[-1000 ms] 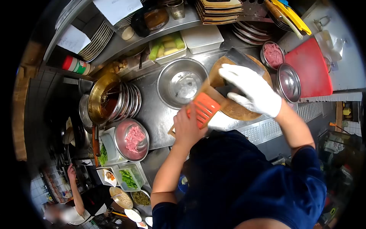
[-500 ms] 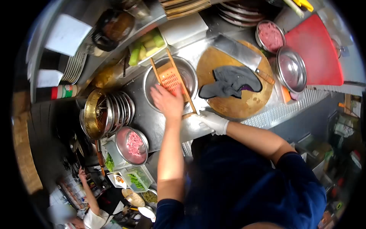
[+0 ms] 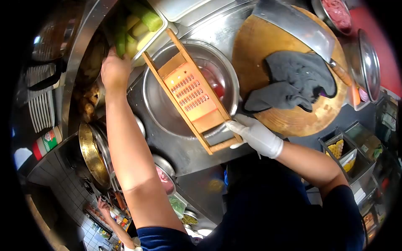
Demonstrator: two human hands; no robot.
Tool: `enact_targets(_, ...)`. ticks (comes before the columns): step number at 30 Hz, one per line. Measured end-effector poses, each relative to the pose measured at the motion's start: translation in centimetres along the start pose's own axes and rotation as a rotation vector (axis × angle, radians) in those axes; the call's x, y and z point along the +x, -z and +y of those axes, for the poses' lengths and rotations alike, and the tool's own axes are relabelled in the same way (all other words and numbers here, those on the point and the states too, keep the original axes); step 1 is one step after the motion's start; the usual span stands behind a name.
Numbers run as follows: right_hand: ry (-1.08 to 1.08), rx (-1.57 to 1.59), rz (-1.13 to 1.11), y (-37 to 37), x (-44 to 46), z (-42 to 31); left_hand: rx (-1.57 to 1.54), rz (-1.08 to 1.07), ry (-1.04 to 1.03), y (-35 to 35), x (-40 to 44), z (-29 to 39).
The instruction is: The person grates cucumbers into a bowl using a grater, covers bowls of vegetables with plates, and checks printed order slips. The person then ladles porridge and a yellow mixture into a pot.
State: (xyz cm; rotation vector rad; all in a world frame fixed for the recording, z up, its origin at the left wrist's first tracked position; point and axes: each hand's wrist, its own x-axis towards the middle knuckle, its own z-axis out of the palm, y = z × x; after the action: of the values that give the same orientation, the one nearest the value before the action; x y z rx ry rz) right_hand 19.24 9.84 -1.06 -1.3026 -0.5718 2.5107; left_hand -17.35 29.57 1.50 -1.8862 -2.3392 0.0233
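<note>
My right hand (image 3: 259, 136), in a white glove, grips the lower end of a wooden-framed grater (image 3: 190, 94) with an orange plate. The grater lies slanted across a metal bowl (image 3: 151, 106); something reddish shows inside, partly hidden. My bare left hand (image 3: 115, 70) is at the upper left, its thumb and fingers around the end of a long green vegetable (image 3: 120, 39). This lies by a white tray (image 3: 158, 30) of green and pale vegetable pieces; some fingers are hidden. Right of the bowl, a dark grey cloth (image 3: 295, 77) lies crumpled on the round wooden chopping board (image 3: 289, 121).
A cleaver (image 3: 299, 31) rests on the board's far side. Beyond stand a bowl of pink meat (image 3: 336, 14) and another metal bowl (image 3: 368, 62). Stacked pans (image 3: 93, 154) stand at left. A co-worker's arm (image 3: 115, 224) shows at lower left.
My left hand has left the grater and moved up and left to the vegetables. My right hand still holds the grater. The view has shifted closer to the counter.
</note>
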Motion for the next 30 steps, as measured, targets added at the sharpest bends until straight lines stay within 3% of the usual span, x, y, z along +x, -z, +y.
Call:
enact_targets(5,0.211,-0.094,0.026,0.3,1.6,1.7,-1.084,-0.067,0.412,4.0,-5.2,1.4)
enact_targets(8,0.179,-0.098,0.03,0.3,1.5,1.5,-1.014,0.048,0.392,7.5,-13.4,2.5)
enact_targets(13,0.14,-0.082,-0.022,0.0,1.4,1.0,-0.956,0.148,0.502,5.4,-29.4,0.8)
enact_targets(17,0.181,-0.049,-0.013,0.0,1.3,1.3,-1.019,-0.013,0.601,1.3,-33.4,-0.2)
enact_targets(18,0.166,-0.038,-0.027,-0.1,1.3,1.3,-0.845,-0.006,0.49,-0.6,-33.5,-1.3)
enact_targets(19,0.154,-0.025,-0.04,0.0,1.3,1.3,-0.67,0.002,0.377,-2.0,-33.1,-1.9)
enact_targets(20,0.146,-0.011,-0.051,0.0,1.3,1.2,-0.47,-0.173,0.513,-0.1,-31.3,-0.7)
enact_targets(23,0.223,0.011,-0.028,-0.4,1.3,1.4,-0.407,0.279,0.245,1.6,-25.4,0.4)
enact_targets(25,0.214,0.009,-0.02,-0.4,1.4,1.7,-0.783,0.338,0.286,3.5,-18.5,2.8)
enact_targets(27,0.199,-0.029,-0.011,-0.1,1.7,2.0,-0.81,0.353,0.165,4.2,-10.3,5.1)
enact_targets(28,0.207,0.011,-0.021,-0.1,1.8,2.2,-0.819,0.206,0.243,4.6,-6.1,6.2)
enact_targets(29,0.2,0.032,-0.021,-0.2,1.8,2.3,-0.663,0.194,0.191,2.0,-0.7,5.2)
enact_targets(30,0.192,0.052,-0.019,-0.3,1.7,2.3,-0.401,-0.11,0.339,2.8,3.8,6.8)
